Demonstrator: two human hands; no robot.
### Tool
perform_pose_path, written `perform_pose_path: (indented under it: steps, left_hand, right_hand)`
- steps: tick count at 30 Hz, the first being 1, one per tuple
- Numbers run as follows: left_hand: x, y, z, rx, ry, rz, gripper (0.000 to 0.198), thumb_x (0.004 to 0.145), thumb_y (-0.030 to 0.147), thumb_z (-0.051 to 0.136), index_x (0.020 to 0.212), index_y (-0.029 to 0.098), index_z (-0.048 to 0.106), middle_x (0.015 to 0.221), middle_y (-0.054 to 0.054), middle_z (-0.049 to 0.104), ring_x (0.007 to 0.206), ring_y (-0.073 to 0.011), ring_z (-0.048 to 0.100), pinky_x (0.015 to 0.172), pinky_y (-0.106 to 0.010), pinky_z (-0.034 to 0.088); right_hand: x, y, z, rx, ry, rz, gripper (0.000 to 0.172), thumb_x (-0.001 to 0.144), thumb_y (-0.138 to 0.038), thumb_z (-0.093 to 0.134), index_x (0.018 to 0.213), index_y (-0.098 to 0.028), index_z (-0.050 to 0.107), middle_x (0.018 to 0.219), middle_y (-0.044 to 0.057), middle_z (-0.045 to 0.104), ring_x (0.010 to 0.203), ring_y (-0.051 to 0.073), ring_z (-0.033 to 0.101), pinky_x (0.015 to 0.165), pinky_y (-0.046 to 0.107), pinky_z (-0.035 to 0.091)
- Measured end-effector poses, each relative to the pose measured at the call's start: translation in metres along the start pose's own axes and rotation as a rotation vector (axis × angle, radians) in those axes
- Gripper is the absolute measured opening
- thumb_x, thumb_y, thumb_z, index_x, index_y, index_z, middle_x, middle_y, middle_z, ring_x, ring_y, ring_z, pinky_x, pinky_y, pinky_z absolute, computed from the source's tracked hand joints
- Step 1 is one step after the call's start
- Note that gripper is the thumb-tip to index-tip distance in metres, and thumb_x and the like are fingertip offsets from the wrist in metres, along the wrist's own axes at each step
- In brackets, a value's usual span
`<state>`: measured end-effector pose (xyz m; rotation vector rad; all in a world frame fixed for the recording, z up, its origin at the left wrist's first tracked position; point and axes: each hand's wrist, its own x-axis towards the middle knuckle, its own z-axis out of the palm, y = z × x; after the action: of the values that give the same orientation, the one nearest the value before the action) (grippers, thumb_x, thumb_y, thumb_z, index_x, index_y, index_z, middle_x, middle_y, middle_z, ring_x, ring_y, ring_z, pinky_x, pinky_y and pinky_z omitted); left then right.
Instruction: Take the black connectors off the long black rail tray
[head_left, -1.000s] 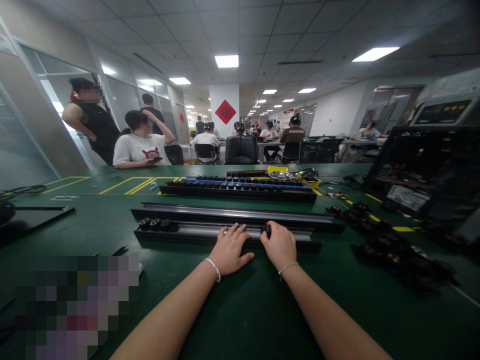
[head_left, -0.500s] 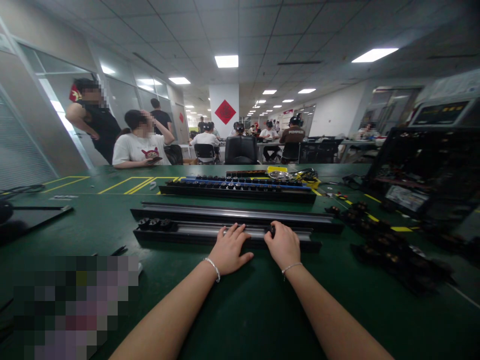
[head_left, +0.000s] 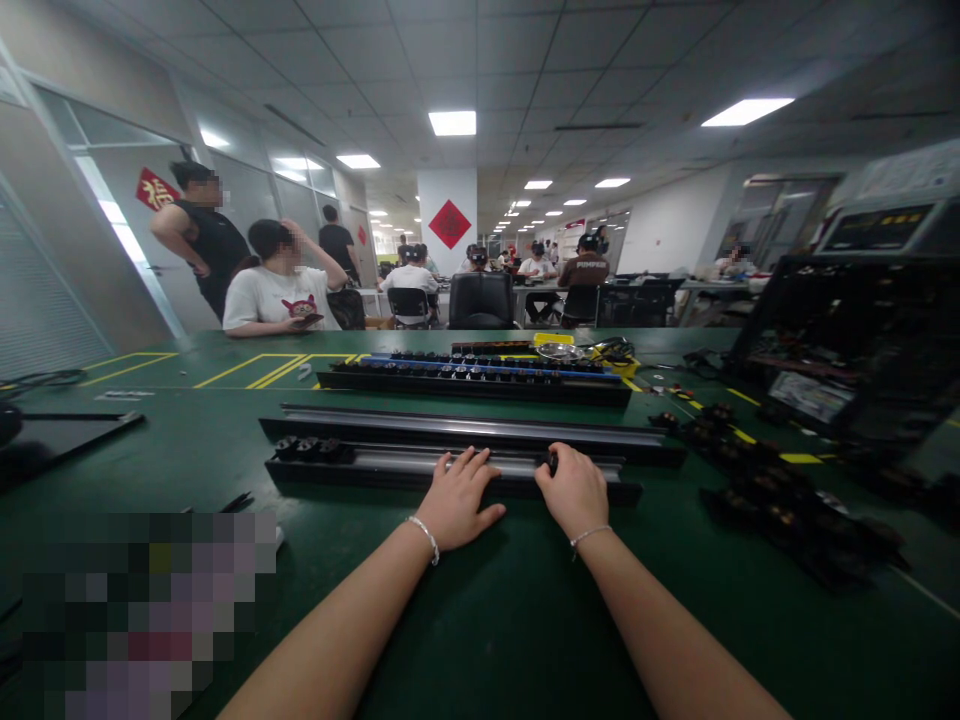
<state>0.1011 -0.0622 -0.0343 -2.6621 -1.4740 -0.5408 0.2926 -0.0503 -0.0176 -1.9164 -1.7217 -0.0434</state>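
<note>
We see the left hand (head_left: 459,497) lying flat, fingers spread apart, on a long black rail (head_left: 375,466) that runs crosswise under the fingertips on a green table (head_left: 487,600). The right hand (head_left: 576,490) rests just beside it on the same rail, fingers curled over a small black part (head_left: 552,462); the knuckles hide them, so we cannot tell whether they pinch it. Beyond the fingertips lies a second rail (head_left: 480,428), and well right of the right fingers, a heap of black parts (head_left: 787,505).
</note>
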Motion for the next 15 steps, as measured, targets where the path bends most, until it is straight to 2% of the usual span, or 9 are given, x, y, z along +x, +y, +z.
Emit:
perform_pose_path:
  steps: [15]
  left_hand:
    - [0.0003,0.0014,-0.0021,0.001,-0.010,-0.010,0.046,0.081,0.048,0.051,0.122,0.028,0.046,0.143,-0.006,0.038,0.134,-0.0276,0.026,0.106,-0.056,0.018]
  right_hand:
    - [0.0028,0.0106,-0.0056,-0.031,-0.005,0.051,0.030,0.078,-0.025,0.043,0.103,-0.016,0.058,0.102,0.008,0.064,0.098,0.022,0.054,0.083,0.032,0.035]
